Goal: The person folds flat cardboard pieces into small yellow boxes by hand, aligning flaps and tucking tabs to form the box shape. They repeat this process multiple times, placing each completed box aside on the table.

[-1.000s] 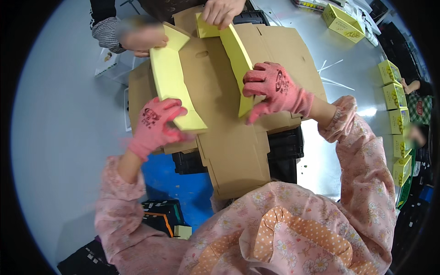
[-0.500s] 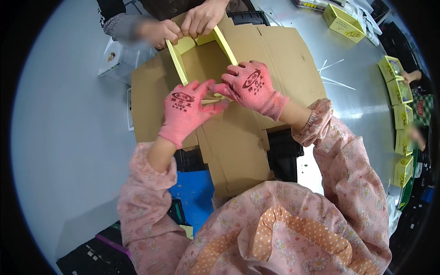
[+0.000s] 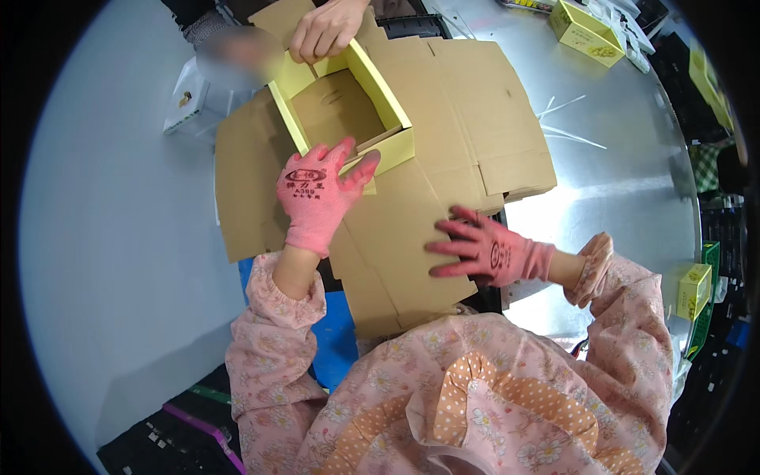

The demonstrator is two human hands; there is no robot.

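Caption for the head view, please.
Left hand presses yellow box edge; right hand rests on flat cardboard.

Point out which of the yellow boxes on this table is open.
The yellow box on the flattened cardboard, under the left hand, shows its brown inside. The far-right box and right-edge box are closed.

This looks like a packing workshop. A grey metal table (image 3: 625,182) carries flattened cardboard sheets (image 3: 467,134) and a half-folded yellow box (image 3: 348,95), while finished yellow boxes (image 3: 584,30) sit stacked along its far edge and right side. A second person's hand (image 3: 324,28) works from across the table.
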